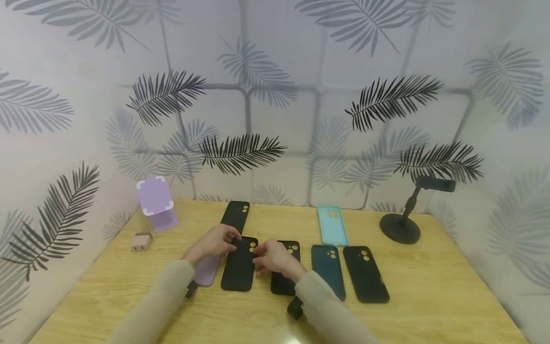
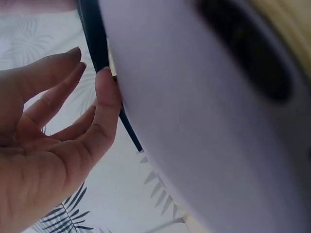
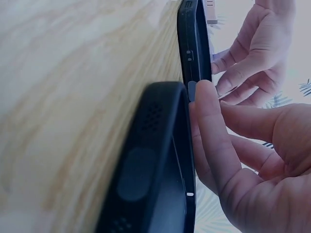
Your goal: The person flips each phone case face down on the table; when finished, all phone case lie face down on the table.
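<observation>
My left hand (image 1: 216, 241) rests its fingertips on the top end of a black phone case (image 1: 239, 266) lying flat on the wooden table (image 1: 429, 296). My right hand (image 1: 272, 258) touches that case's right edge with straight fingers and lies over a second black case (image 1: 283, 282). A lilac case (image 1: 207, 271) lies under my left wrist. In the left wrist view one fingertip of the left hand (image 2: 48, 145) meets the dark case edge (image 2: 97, 48) beside the lilac case (image 2: 194, 121). In the right wrist view a finger of my right hand (image 3: 243, 160) presses the case's end (image 3: 194, 43).
Another black case (image 1: 235, 216) and a light teal case (image 1: 332, 224) lie at the back. A dark teal case (image 1: 328, 270) and a black case (image 1: 365, 273) lie to the right. A purple stand (image 1: 155, 200), a small charger (image 1: 142, 241) and a black holder (image 1: 406, 215) stand nearby.
</observation>
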Motion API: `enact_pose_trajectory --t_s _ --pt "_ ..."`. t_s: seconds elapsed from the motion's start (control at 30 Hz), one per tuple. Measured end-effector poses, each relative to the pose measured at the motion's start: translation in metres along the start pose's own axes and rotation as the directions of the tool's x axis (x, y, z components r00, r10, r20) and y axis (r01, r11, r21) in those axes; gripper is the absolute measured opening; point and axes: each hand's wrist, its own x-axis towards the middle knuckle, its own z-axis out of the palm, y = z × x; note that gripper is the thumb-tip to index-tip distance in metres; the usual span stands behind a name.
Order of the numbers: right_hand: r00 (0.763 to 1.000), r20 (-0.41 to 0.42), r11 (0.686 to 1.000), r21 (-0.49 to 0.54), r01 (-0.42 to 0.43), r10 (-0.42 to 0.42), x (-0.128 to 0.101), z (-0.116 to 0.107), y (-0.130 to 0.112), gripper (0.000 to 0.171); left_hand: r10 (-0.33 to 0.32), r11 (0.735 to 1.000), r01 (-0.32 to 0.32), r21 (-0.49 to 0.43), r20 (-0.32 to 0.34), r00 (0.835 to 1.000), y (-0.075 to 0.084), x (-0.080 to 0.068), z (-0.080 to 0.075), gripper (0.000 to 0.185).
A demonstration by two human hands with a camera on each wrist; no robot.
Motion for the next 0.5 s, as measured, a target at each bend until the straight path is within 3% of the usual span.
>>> enact_pose_trajectory --t_s 0.17,0.33,0.5 --pt "1.000 0.010 1.000 0.018 0.005 -0.006 -0.0001 0.0007 0.0010 0.032 -0.043 0.987 0.040 -0.153 -0.018 0.999 -0.0011 -0.0010 -0.0033 0.032" --pt "1.000 0.023 0.999 0.034 0.008 -0.009 0.0007 -0.0001 0.0010 0.033 -0.070 0.935 0.073 -0.348 0.020 0.997 -0.0016 0.0002 -0.0079 0.039" --pt "0.999 0.035 0.999 0.029 0.026 -0.027 -0.0004 -0.0024 0.0004 0.033 -0.073 0.895 0.093 -0.437 0.063 0.995 -0.0030 0.0015 -0.0103 0.044"
